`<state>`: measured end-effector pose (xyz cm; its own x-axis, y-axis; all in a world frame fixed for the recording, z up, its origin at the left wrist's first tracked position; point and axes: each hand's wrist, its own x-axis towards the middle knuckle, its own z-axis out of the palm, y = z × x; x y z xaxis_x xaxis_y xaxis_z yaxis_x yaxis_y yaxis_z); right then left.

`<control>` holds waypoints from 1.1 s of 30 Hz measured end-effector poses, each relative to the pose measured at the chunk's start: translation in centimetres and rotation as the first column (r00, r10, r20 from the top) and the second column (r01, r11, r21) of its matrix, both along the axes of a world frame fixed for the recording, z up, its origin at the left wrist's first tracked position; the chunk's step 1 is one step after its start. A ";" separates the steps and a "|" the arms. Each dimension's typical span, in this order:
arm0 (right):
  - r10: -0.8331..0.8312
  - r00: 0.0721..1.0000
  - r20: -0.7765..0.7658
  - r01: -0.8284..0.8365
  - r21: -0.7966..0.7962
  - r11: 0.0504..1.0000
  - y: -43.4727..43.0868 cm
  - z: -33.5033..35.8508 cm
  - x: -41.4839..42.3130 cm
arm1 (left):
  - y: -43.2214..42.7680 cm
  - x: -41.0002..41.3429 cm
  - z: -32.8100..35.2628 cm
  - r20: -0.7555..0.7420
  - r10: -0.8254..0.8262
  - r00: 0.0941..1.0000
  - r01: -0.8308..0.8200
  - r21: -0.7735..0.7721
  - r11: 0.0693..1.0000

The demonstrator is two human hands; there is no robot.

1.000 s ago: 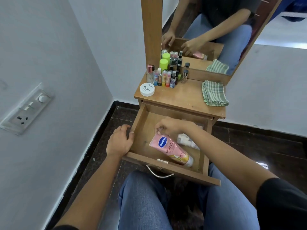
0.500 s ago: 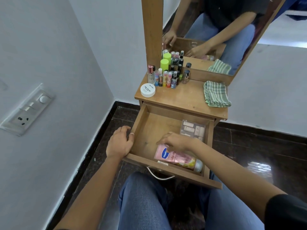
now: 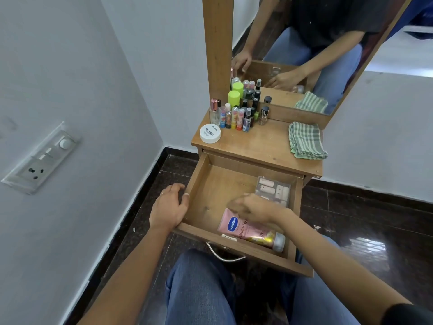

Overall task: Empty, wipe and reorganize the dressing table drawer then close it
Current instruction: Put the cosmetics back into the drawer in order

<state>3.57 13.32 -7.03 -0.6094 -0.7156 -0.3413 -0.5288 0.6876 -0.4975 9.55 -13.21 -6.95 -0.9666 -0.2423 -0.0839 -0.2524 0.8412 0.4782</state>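
- The drawer (image 3: 219, 186) is pulled out of the dressing table and stands open above the person's knees; everything below is placed from it.
- The left hand (image 3: 169, 207) grips the drawer's left wall near the front corner, with the thumb hooked over the rim to the inside and the fingers on the outside.
- The right hand (image 3: 254, 207) is inside the drawer, right of centre, palm down over the upper end of the lotion tube. It is smeared by motion, so I cannot tell whether its fingers are closed on anything or even touch the tube.
- The two hands are well apart, one on the drawer's left wall and one over its right half.
- The pink lotion tube (image 3: 244, 232) lies flat in the drawer's front right part, close along the front wall, with its silver cap pointing to the right wall.
- A clear case (image 3: 273, 190) with small compartments lies in the drawer's back right corner, just behind the right hand.
- The left half of the drawer floor is bare wood.
- A curved metal handle (image 3: 223, 256) hangs from the drawer's front face.
- The surface (image 3: 260, 146) sits directly above and behind the drawer.
- A folded green checked cloth (image 3: 305, 141) lies on the surface above the drawer's right rear.
- A white round jar (image 3: 210, 133) stands above the drawer's left rear, with a cluster of small bottles (image 3: 236, 116) just behind it.
- A mirror (image 3: 328, 34) rises behind the bottles.
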 end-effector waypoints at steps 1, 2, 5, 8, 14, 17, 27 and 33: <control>-0.034 0.999 -0.025 0.033 -0.038 0.999 -0.1 0.8 -0.5 | 0.0 0.0 0.0 -0.001 -0.002 1.000 0.002 0.000 1.000; -0.085 0.994 -0.063 0.079 -0.091 0.993 -0.2 1.7 -1.4 | 0.0 0.0 0.0 0.000 -0.004 1.000 0.004 -0.001 1.000; -0.377 0.913 -0.155 0.294 -0.390 0.873 -0.6 4.8 -4.1 | -0.1 -0.1 -0.1 0.000 -0.015 1.000 0.015 0.004 1.000; -0.675 0.733 -0.083 0.507 -0.595 0.623 -0.8 7.1 -7.1 | -0.2 -0.1 -0.2 -0.006 -0.028 1.000 0.028 0.007 1.000; -0.814 0.580 -0.031 0.640 -0.602 0.478 -2.4 7.0 -13.0 | -0.4 -0.1 -0.5 -0.004 -0.031 1.000 0.031 0.015 0.999; -0.833 0.553 -0.012 0.666 -0.594 0.451 -3.5 5.9 -14.4 | -0.5 -0.2 -0.6 -0.004 -0.036 0.999 0.036 0.024 0.999; -0.896 0.443 -0.003 0.693 -0.633 0.345 -4.3 4.5 -15.7 | -0.5 -0.1 -0.7 -0.019 -0.030 0.999 0.030 0.040 0.999; -0.897 0.441 -0.016 0.673 -0.656 0.343 -3.7 4.1 -15.6 | -0.5 -0.1 -0.7 -0.024 -0.017 1.000 0.018 0.044 0.999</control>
<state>-12.05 9.65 -2.98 -0.9531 0.2065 0.2213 -0.0662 0.5713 -0.8181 9.46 -13.71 -7.68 -0.9725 -0.2216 -0.0717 -0.2260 0.8233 0.5206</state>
